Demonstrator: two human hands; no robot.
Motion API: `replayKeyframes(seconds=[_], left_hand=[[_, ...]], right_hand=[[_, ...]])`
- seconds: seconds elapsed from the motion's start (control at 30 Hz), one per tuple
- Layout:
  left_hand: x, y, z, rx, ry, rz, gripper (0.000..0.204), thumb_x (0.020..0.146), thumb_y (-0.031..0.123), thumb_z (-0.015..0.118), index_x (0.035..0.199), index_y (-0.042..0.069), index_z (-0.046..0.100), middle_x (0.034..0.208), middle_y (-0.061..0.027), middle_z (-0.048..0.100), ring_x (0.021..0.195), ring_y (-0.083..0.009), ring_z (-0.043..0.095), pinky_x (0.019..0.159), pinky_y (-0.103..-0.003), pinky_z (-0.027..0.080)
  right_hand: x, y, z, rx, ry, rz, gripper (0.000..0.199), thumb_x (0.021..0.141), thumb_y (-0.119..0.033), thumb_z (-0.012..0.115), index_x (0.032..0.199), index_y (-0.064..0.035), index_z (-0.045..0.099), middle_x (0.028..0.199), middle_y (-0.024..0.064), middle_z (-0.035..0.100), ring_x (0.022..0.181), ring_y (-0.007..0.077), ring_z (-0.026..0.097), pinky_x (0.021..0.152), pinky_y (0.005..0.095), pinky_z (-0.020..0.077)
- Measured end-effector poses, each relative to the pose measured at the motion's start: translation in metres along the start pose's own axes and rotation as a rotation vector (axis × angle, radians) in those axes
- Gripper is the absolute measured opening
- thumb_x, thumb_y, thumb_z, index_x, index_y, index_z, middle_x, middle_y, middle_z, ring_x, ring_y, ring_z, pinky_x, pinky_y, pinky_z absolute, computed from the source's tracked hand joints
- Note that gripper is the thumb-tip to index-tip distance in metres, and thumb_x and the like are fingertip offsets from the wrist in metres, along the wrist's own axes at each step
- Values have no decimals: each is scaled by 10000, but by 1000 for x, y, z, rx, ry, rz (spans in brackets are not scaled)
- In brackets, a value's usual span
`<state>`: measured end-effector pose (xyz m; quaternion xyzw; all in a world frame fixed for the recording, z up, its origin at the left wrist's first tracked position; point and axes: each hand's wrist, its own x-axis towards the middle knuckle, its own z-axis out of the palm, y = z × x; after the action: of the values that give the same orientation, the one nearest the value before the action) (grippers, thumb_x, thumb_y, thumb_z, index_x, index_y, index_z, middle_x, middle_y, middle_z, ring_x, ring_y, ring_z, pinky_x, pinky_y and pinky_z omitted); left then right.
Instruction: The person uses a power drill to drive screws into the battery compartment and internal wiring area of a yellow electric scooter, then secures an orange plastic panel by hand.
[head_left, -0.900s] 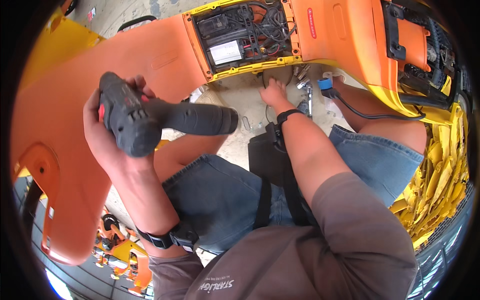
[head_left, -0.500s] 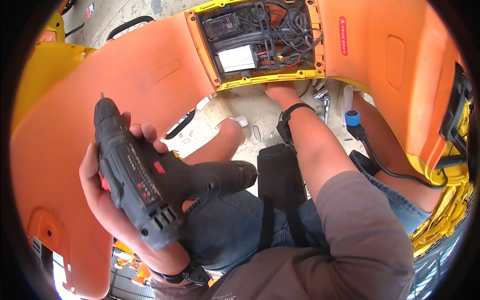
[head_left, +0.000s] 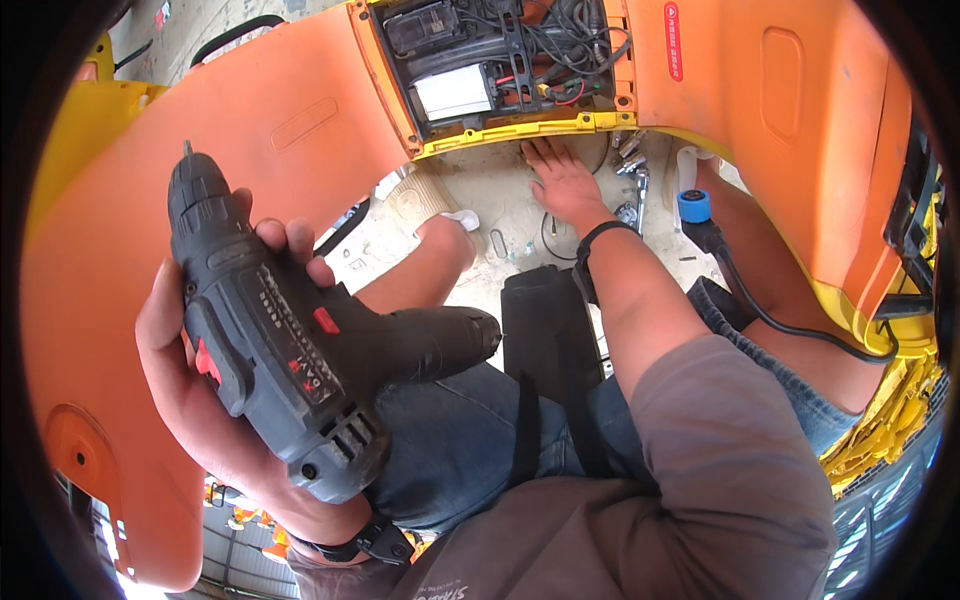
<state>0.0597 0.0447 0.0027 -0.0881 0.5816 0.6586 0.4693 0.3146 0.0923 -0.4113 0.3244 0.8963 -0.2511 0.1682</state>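
Observation:
A black cordless drill (head_left: 270,310) with red switches lies across my left hand (head_left: 205,420), its bit pointing up and away. My fingers and thumb wrap round the drill's body, and its handle points to the right. Farther off, my right hand (head_left: 566,185) reaches down by the floor below the yellow edge (head_left: 530,130) of an orange shell. Its fingers are stretched out and slightly spread, with nothing seen in them. Beside that hand lie several shiny metal sockets and a ratchet-like tool (head_left: 641,190).
An opening in the orange shell (head_left: 330,90) holds a silver-white box (head_left: 455,92) and tangled black wires (head_left: 580,50). A blue-capped connector (head_left: 693,206) hangs on a black cable at right. A black strapped case (head_left: 548,330) sits between my legs. A beige ribbed piece (head_left: 415,200) lies on the floor.
My right hand has come out from under the yellow edge, and its fingers now show, stretched out. The drill stays in my left hand, shifted slightly left. The whole view has moved a little.

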Motion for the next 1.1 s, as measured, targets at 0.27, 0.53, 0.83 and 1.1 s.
replayKeyframes(seconds=[0.27, 0.53, 0.83, 1.1], left_hand=[[-13, -2, -6, -81, -55, -81, 559, 978, 310, 495, 1354, -101, 444, 1035, -204, 620, 959, -295, 618, 880, -375, 564], [-10, -1, -18, -97, -56, -132, 496, 980, 278, 490, 1322, -81, 465, 1024, -209, 629, 920, -317, 634, 842, -397, 582], [-10, -8, -10, -71, 17, -120, 535, 971, 290, 510, 1341, -92, 442, 1011, -212, 630, 994, -302, 617, 895, -373, 554], [-8, -5, -7, -3, -62, -110, 562, 982, 307, 502, 1370, -91, 421, 1057, -220, 628, 1000, -316, 636, 867, -381, 579]], right_hand=[[-17, -8, 5, 208, 399, 443, 590, 843, -185, 621, 1395, -50, 460, 1485, 143, 415, 1420, 338, 327, 1170, 456, 268], [-10, -7, -21, 248, 165, 472, 422, 850, -261, 699, 1226, -83, 627, 1348, 109, 582, 1317, 318, 466, 1091, 456, 361], [57, -27, -15, 492, 3, 700, 366, 923, -305, 665, 1239, -120, 648, 1241, 143, 662, 1149, 356, 621, 936, 447, 523], [39, 8, 18, 732, 235, 492, 296, 914, -305, 673, 1061, -51, 714, 996, 172, 728, 946, 346, 688, 823, 408, 522]])
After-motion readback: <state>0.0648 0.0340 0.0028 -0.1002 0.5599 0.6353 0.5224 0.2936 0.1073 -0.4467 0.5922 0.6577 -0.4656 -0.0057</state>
